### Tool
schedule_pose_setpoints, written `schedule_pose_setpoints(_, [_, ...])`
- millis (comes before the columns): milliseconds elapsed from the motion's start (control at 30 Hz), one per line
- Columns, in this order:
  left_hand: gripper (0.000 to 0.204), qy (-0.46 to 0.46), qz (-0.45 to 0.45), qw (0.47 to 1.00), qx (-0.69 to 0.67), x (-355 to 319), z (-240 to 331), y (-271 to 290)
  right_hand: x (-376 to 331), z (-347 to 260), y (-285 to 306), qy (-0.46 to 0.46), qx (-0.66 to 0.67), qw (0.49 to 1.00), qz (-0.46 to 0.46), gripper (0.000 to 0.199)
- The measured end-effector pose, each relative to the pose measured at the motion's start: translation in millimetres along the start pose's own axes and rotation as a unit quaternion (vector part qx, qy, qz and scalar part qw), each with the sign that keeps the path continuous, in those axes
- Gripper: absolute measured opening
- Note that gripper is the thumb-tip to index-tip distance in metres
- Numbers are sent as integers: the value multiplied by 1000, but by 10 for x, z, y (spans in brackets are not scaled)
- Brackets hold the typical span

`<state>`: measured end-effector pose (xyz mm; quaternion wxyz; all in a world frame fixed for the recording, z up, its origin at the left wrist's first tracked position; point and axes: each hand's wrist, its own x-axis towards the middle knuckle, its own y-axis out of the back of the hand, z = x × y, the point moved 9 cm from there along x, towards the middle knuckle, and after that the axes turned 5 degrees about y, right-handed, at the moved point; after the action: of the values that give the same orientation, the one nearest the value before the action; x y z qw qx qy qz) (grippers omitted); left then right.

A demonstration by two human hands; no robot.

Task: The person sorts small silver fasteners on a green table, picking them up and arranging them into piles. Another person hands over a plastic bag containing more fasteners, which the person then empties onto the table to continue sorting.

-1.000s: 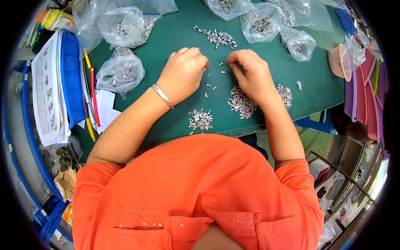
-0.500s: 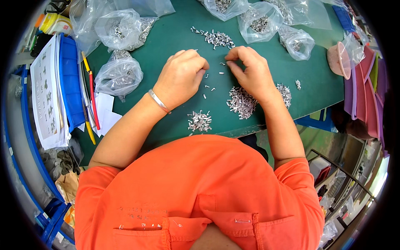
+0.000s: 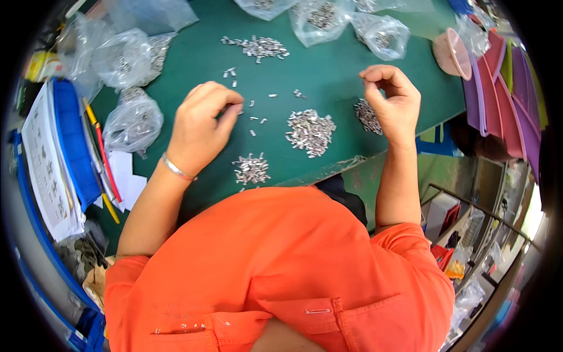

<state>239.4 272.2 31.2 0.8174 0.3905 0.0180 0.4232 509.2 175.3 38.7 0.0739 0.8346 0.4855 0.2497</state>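
My left hand (image 3: 202, 126), a bracelet on its wrist, hovers over the green table with fingers curled and thumb near the fingertips. Beside its fingertips lie a few loose small metal pieces (image 3: 253, 118). My right hand (image 3: 396, 104) is raised with thumb and index finger pinched; what they hold, if anything, is too small to make out. Its wrist is next to a small pile of metal pieces (image 3: 368, 116). A larger pile (image 3: 311, 133) sits between my hands, a smaller pile (image 3: 252, 169) near the front edge, and another spread-out pile (image 3: 261, 47) farther back.
Clear plastic bags of metal pieces (image 3: 134, 120) stand at the left, with more bags (image 3: 381, 36) along the back. A pink cup (image 3: 451, 53) tilts at the right, near pink and purple bins (image 3: 498, 94). Papers and a blue tray (image 3: 76, 141) are at far left.
My hands have moved apart: the right one went rightward from the loose pieces to beside the right-hand pile, the left one drew leftward. The whole view has shifted somewhat.
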Motion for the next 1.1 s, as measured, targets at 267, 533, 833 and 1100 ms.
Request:
schedule_pose_setpoints(267, [11,4,-17,1000,-21,26,15,-99,-379,191,403,-45,-265,961,-68,11])
schedule_pose_setpoints(533, [12,3,-6,1000,7,-11,14,0,-236,-62,119,50,-341,927,-149,9])
schedule_pose_setpoints(833, [13,-11,-6,1000,-6,33,96,-33,-109,-340,-908,193,-153,946,-211,16])
schedule_pose_setpoints(1100, [12,-1,-11,1000,-2,-31,22,-31,-156,-222,-1033,215,-157,937,-227,14])
